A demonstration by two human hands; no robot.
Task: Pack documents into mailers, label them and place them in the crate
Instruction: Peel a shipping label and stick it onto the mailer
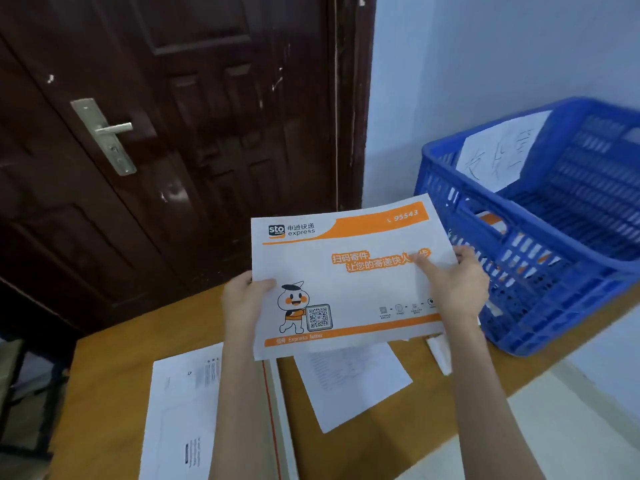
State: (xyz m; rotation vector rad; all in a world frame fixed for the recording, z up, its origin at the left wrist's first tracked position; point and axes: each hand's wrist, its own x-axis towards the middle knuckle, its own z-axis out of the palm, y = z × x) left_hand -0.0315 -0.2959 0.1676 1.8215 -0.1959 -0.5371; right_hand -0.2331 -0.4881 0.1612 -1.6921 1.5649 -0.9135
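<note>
Holding a flat white mailer (pixel 349 278) above the table, both hands grip its side edges. The mailer is a stiff rectangular card envelope with smooth matte faces, printed with orange bands, a cartoon mascot, a QR code and the number 95543. The left hand (pixel 242 303) pinches the left edge, thumb curled over the printed face and the other fingers hidden behind. The right hand (pixel 457 282) holds the right edge, its thumb lying across the front over the orange lettering, the remaining fingers wrapped round the back.

Just right of the mailer stands a blue plastic crate (pixel 540 237) with slotted lattice walls and a thick rim; a white sheet with handwritten marks (pixel 498 150) is fixed to its inner wall, and orange-and-white pieces show through the slots low inside. The crate rests on the far right corner of a wooden table (pixel 110 393) with a smooth tan top. Beneath the mailer lie a loose printed document (pixel 353 382), thin and slightly skewed, and to the left a stack of white mailers (pixel 183 417) face down, with a red strip along one edge. A small crumpled white strip (pixel 440 351) lies near the crate. Behind stands a dark panelled wooden door (pixel 173 133) with a brushed metal handle (pixel 107 136).
</note>
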